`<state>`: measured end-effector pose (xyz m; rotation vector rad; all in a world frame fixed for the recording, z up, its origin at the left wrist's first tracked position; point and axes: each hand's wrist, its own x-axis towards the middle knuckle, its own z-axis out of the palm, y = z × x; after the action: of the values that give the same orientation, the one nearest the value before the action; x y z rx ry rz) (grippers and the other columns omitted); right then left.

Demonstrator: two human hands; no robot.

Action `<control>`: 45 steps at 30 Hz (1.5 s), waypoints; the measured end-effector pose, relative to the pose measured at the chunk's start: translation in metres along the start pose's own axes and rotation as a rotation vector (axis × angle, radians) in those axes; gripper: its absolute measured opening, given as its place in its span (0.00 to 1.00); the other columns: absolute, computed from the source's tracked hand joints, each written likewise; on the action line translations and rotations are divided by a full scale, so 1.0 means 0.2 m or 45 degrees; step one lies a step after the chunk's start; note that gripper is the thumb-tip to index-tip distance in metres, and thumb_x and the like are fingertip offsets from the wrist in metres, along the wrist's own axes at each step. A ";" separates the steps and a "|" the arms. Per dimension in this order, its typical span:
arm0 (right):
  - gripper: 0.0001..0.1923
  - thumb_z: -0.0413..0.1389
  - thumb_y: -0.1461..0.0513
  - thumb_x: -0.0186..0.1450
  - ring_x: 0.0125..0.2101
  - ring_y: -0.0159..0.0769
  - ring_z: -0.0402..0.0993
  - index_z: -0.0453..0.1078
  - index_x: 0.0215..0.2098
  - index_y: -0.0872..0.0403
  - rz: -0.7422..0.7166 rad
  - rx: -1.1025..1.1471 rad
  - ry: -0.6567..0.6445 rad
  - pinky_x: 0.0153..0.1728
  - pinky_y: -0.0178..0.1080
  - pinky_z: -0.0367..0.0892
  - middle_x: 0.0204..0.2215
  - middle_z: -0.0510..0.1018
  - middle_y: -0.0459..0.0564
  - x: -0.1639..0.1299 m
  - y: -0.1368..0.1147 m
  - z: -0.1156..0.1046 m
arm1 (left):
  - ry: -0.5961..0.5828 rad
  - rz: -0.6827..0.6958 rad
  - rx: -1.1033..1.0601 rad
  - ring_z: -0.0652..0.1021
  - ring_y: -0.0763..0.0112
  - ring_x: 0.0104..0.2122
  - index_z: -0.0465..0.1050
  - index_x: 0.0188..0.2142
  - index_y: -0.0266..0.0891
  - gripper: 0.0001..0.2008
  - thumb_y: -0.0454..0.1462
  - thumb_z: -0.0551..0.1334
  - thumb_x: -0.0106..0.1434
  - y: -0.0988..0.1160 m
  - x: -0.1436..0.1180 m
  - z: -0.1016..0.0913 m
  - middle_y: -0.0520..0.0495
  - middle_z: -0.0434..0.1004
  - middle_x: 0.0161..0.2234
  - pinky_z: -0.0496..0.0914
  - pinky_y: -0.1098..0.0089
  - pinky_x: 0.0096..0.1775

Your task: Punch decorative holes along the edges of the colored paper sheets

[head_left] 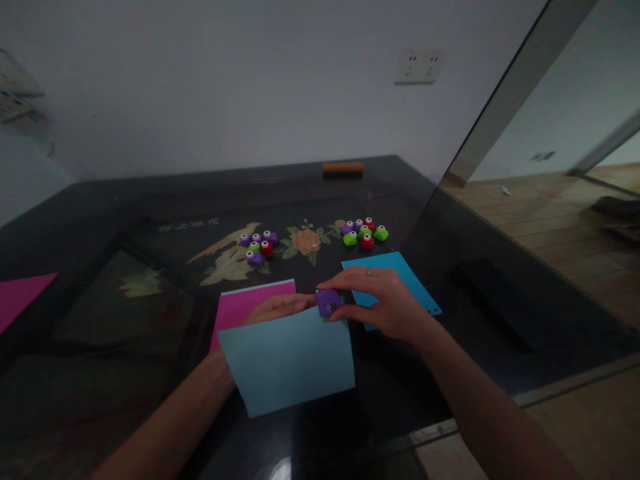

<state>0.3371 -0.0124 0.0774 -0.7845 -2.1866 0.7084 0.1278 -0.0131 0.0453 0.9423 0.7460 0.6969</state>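
My right hand point(383, 297) pinches a small purple craft punch point(327, 303) between thumb and fingers. The punch sits at the upper right corner of a light blue sheet of paper point(293, 363). Behind that sheet is my left hand point(280, 305), holding it up. Its fingers reach toward the punch, and the paper hides part of the hand. A pink sheet point(233, 312) lies beneath my left hand. Under my right hand lies a brighter blue sheet point(407, 277), with small dark dots along its right corner.
Two clusters of small purple, green and red punches, a left group point(255, 247) and a right group point(365, 233), stand on the glossy black table point(280, 187). An orange-brown cylinder point(343, 168) lies at the back edge. Another pink sheet point(23, 297) is far left.
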 end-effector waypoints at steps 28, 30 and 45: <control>0.16 0.62 0.64 0.54 0.38 0.32 0.73 0.71 0.42 0.53 0.514 0.761 0.113 0.41 0.38 0.69 0.39 0.76 0.48 0.02 0.06 0.08 | 0.145 0.081 0.083 0.76 0.60 0.42 0.74 0.42 0.36 0.27 0.56 0.53 0.59 0.13 -0.08 -0.08 0.38 0.77 0.43 0.68 0.64 0.44; 0.16 0.62 0.64 0.55 0.39 0.33 0.73 0.71 0.42 0.53 0.484 0.744 0.057 0.43 0.39 0.68 0.39 0.76 0.48 0.02 0.06 0.09 | 0.188 0.091 0.350 0.76 0.63 0.42 0.74 0.42 0.38 0.19 0.49 0.59 0.59 0.14 -0.09 -0.07 0.42 0.77 0.42 0.68 0.66 0.44; 0.16 0.65 0.58 0.51 0.28 0.28 0.69 0.72 0.38 0.53 0.506 0.327 -0.274 0.27 0.31 0.63 0.35 0.73 0.46 0.00 0.07 0.14 | 0.142 -0.097 0.987 0.75 0.70 0.26 0.72 0.32 0.36 0.13 0.45 0.62 0.55 0.07 -0.08 0.02 0.49 0.76 0.26 0.65 0.72 0.28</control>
<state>0.3193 -0.0102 0.0514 -1.0576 -2.0836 1.2974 0.1193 -0.0207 0.0632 1.5721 1.1813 0.3846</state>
